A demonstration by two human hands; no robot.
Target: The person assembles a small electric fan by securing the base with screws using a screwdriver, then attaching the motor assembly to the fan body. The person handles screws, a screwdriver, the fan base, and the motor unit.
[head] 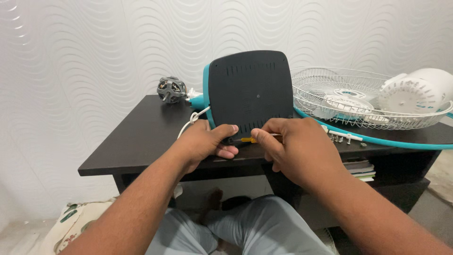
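Your left hand (205, 141) grips the lower edge of the dark fan base (250, 89). Just beside it, your right hand (295, 146) pinches a yellow-handled screwdriver (249, 140) against that edge.

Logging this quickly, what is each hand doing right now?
Left hand: closed on the lower edge of the dark fan base.
Right hand: fingers pinching a small yellow-handled screwdriver against that base.
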